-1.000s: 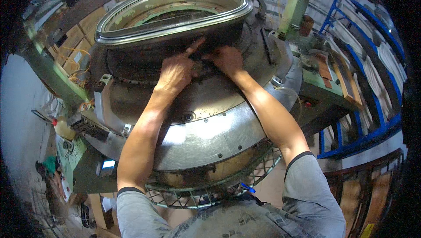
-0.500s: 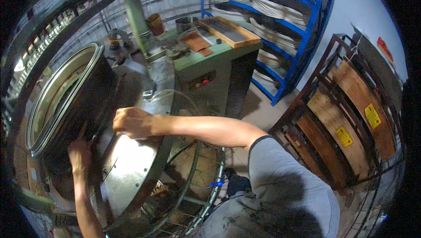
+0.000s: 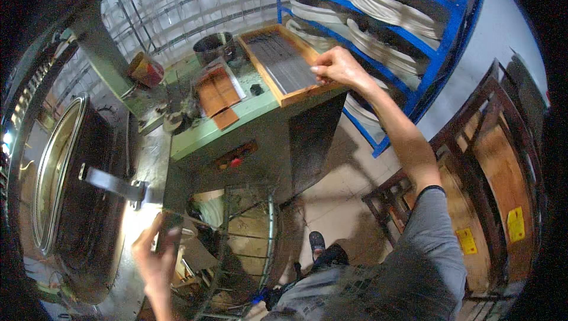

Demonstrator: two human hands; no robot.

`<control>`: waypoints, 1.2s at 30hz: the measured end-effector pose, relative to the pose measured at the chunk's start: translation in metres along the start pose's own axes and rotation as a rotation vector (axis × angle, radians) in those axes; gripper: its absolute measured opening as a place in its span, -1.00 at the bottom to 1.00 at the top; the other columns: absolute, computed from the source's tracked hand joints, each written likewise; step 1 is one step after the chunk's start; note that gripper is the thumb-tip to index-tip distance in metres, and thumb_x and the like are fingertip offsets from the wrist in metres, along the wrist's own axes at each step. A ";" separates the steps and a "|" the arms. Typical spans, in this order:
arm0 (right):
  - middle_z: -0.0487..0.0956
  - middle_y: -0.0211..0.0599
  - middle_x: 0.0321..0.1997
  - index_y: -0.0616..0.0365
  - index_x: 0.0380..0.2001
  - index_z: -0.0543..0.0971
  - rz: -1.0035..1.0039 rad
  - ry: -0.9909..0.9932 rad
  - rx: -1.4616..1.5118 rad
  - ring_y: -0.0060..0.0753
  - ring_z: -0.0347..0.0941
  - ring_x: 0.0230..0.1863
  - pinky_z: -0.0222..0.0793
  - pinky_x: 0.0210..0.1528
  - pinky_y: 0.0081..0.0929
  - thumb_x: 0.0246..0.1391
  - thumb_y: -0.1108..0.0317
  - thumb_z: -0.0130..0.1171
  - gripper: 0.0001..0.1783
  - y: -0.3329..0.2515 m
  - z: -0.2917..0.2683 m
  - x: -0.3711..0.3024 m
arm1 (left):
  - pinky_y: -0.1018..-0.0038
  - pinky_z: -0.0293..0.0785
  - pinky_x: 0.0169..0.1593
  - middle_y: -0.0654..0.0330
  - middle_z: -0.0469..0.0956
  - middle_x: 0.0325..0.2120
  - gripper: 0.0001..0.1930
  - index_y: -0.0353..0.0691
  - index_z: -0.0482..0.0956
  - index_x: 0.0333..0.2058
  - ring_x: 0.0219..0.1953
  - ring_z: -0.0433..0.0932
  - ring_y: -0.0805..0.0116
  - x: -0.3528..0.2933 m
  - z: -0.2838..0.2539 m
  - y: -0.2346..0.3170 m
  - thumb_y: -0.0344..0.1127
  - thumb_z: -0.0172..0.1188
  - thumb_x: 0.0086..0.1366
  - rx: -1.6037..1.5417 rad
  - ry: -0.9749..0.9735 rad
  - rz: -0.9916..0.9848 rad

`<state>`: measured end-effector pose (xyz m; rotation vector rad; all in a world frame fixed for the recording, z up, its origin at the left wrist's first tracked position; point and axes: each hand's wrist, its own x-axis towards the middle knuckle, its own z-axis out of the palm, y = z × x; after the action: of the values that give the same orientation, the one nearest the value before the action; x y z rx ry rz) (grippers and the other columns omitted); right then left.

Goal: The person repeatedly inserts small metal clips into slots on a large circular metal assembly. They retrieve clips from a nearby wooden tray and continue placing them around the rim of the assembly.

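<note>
My right hand (image 3: 343,68) reaches over the right edge of a shallow wooden tray (image 3: 269,71) lined with rows of thin dark strips. Its thumb and fingertips are pinched together; whatever is between them is too small to make out. Low on the left, my left hand (image 3: 155,256) is closed around a dark blocky piece (image 3: 170,230), blurred by motion. This hand is beside the brightly lit metal plate of a machine. A flat metal bracket (image 3: 112,184) juts across toward the dark round drum (image 3: 89,185) with a shiny rim.
The tray rests on a green bench (image 3: 201,135) along with a brown sheet (image 3: 220,95), a dark round pot (image 3: 214,48) and a tan cup (image 3: 146,70). Behind stands a blue rack (image 3: 441,61) with white cloth bundles. Wooden boards (image 3: 503,167) lean at right.
My right hand has moved from above the metal plate to the wooden tray. My left hand has left the drum's side and now holds the dark piece. The view has shifted toward the bench.
</note>
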<state>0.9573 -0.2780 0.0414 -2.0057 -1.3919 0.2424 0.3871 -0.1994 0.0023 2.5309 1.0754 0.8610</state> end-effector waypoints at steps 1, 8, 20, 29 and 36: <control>0.66 -0.32 -0.52 0.31 -0.37 0.70 0.014 -0.026 -0.002 -0.59 0.54 -0.51 0.47 -0.40 -0.46 0.18 0.34 0.25 -0.79 0.016 -0.008 0.007 | 0.34 0.58 -0.06 -0.01 0.70 -0.20 -0.58 -0.32 0.64 -0.01 -0.16 0.69 0.22 0.021 0.041 0.035 -0.57 0.38 0.10 -0.201 -0.025 0.020; 0.66 0.08 -0.36 0.24 -0.31 0.70 -0.184 -0.180 -0.281 -0.07 0.68 -0.24 0.52 -0.18 -0.20 -0.02 0.32 0.34 -0.76 0.058 -0.029 0.039 | 0.29 0.57 0.05 0.02 0.65 -0.04 -0.58 -0.24 0.62 -0.02 -0.04 0.64 0.02 0.132 0.168 0.168 -0.43 0.38 0.10 -0.148 -0.131 0.367; 0.69 -0.04 -0.31 0.27 -0.23 0.68 -0.392 -0.326 -0.295 -0.12 0.65 -0.24 0.49 -0.14 -0.25 0.05 0.29 0.31 -0.73 0.040 -0.030 0.093 | 0.30 0.60 -0.01 0.03 0.70 -0.14 -0.64 -0.31 0.68 -0.16 -0.09 0.68 0.05 0.147 0.196 0.126 -0.53 0.46 0.00 -0.256 -0.030 0.252; 0.66 -0.03 -0.34 0.32 -0.27 0.64 -0.431 -0.746 -0.096 0.06 0.59 -0.29 0.45 -0.22 -0.21 0.07 0.43 0.26 -0.82 0.026 -0.020 0.077 | 0.33 0.59 -0.03 -0.02 0.71 -0.18 -0.66 -0.38 0.68 -0.15 -0.15 0.70 0.07 0.168 0.199 0.111 -0.55 0.41 0.03 -0.268 -0.057 0.138; 0.56 0.08 -0.48 0.27 -0.49 0.57 -0.675 -0.696 0.008 0.15 0.57 -0.32 0.46 -0.25 -0.12 -0.05 0.43 0.23 -0.89 0.045 0.004 0.098 | 0.41 0.57 -0.06 -0.01 0.72 -0.22 -0.65 -0.39 0.69 -0.12 -0.21 0.71 0.15 0.192 0.213 0.133 -0.62 0.37 0.06 -0.210 -0.014 0.035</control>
<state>1.0295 -0.1989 0.0316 -1.3630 -2.3941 0.6662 0.6989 -0.1548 -0.0264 2.3844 0.8884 0.9126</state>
